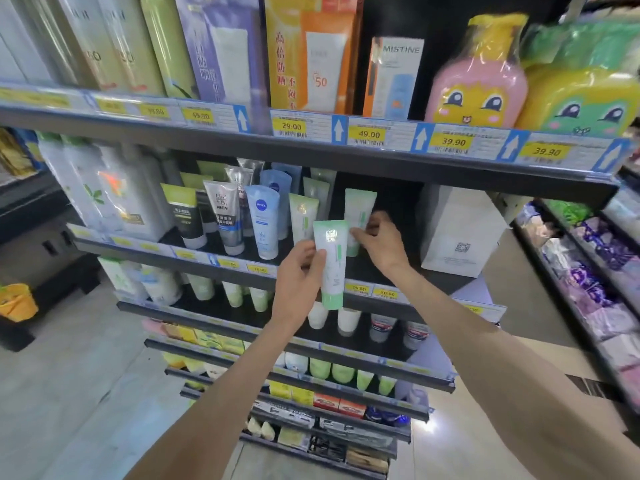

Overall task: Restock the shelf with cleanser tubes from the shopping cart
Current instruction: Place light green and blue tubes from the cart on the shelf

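From the head camera, the left hand [300,271] grips a green-and-white tube [331,263] upright, cap down, in front of the shelf [221,252], thumb and fingers curled round its side. The right hand [379,239] pinches a second matching tube [358,220] standing on the shelf, right of a blue tube [262,221] and beside a white box [460,233].

The cleanser tube [331,263] is white with a mint-green top band, green cap and green stripe. A matching white-and-green tube [358,216] stands on the dark grey shelf [360,271]. The Nivea tube [263,220] is pale blue; the price tags [369,134] are yellow on white with blue arrows.
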`<action>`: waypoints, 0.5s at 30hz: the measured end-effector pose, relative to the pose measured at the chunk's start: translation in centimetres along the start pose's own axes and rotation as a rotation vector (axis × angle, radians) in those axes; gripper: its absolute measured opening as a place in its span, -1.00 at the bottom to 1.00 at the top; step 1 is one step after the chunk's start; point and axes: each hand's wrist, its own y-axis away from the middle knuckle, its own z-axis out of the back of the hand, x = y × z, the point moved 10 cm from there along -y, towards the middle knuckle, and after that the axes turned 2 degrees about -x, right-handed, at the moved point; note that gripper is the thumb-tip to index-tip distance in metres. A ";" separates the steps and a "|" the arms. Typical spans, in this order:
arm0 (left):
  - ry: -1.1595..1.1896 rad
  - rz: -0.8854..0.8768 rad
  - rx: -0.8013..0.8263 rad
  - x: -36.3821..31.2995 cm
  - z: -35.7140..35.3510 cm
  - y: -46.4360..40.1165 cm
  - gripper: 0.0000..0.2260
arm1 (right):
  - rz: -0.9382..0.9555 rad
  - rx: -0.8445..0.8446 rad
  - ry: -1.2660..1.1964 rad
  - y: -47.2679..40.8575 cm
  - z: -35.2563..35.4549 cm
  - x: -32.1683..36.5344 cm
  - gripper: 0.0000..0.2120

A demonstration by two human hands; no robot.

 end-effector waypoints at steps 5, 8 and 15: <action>-0.001 0.002 0.009 0.3 0.0 -0.1 -0.80 | 0.019 -0.041 0.093 -1.2 -0.9 -0.1 -0.66; 0.006 -0.003 0.012 0.3 0.0 0.0 -0.79 | 0.035 -0.062 0.103 -1.2 -1.0 -0.2 -0.64; 0.016 0.009 0.025 0.2 0.0 0.0 -0.77 | 0.042 -0.071 0.150 -1.9 -0.9 0.0 -0.65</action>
